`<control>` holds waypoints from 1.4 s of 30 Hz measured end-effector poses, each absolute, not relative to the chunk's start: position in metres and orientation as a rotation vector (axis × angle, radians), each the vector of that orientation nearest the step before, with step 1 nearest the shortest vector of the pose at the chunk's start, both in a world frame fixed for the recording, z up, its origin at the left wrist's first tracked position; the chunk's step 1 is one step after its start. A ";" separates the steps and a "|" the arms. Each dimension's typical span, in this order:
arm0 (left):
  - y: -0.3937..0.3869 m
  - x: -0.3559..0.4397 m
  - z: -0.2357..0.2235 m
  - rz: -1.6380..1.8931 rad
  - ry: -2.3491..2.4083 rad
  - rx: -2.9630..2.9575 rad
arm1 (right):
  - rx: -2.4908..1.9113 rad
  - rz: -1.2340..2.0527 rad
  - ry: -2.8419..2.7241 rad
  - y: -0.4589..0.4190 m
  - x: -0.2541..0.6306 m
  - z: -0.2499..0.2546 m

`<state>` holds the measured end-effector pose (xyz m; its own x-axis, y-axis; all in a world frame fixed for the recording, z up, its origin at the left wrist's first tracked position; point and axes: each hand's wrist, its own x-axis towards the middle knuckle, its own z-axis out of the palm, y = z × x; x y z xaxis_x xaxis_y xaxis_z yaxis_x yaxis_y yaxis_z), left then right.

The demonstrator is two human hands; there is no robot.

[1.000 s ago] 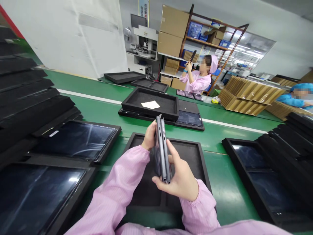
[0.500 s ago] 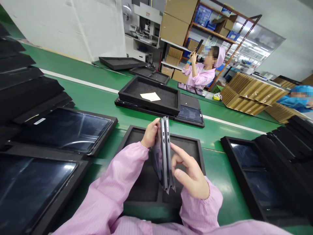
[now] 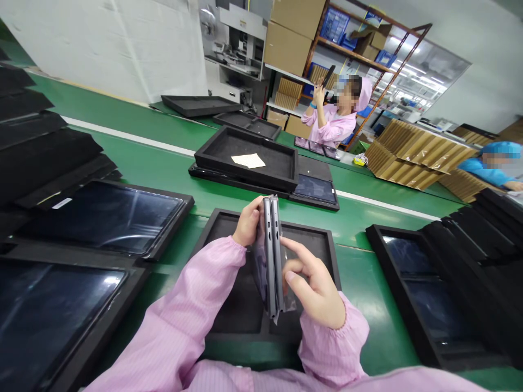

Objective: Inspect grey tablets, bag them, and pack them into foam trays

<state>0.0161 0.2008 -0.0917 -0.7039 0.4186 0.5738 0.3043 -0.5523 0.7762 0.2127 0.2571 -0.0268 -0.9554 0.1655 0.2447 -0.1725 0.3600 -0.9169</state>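
Two thin grey tablets point(image 3: 271, 261) stand on edge side by side, upright, their port edges facing me. My left hand point(image 3: 247, 222) is closed on their far left part; its fingertips are mostly hidden behind them. Clear plastic film point(image 3: 289, 299) sticks out from the right tablet's face. My right hand point(image 3: 316, 283) is at this film, the index finger stretched to the tablet's edge, the thumb and curled fingers bent together on the film. Below both hands lies a black foam tray point(image 3: 333, 256) with a divider.
Dark tablets in black trays point(image 3: 155, 256) lie at left, beside stacked black trays point(image 3: 49, 141). More trays with screens point(image 3: 371, 234) are at right. Ahead, a black tray point(image 3: 245, 175) holds a paper. A co-worker in pink point(image 3: 333, 122) stands beyond; cardboard dividers point(image 3: 417, 152) are stacked farther right.
My right hand has drawn back from gripping the tablets' near end and shifted to the right face, where film now stands out farther. The left hand keeps its hold. The view tilted slightly.
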 end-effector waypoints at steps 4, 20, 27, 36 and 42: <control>0.203 0.015 -0.096 2.435 1.459 1.210 | 0.031 1.581 -2.341 0.257 0.214 -0.025; 0.204 0.016 -0.095 2.378 1.597 1.284 | 0.164 1.555 -2.475 0.261 0.217 -0.021; 0.204 0.016 -0.094 2.370 1.631 1.262 | 0.154 1.613 -2.462 0.262 0.215 -0.022; 0.203 0.019 -0.099 2.375 1.572 1.440 | -0.031 1.528 -2.517 0.255 0.222 -0.012; 0.201 0.023 -0.095 2.326 1.694 1.619 | -0.205 1.453 -2.444 0.250 0.220 -0.014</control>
<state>0.0230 0.2014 -0.0949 -0.5093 0.3878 0.7683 0.6122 -0.4641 0.6401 0.2203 0.2505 -0.0138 -0.9478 0.2669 0.1744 -0.0259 0.4809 -0.8764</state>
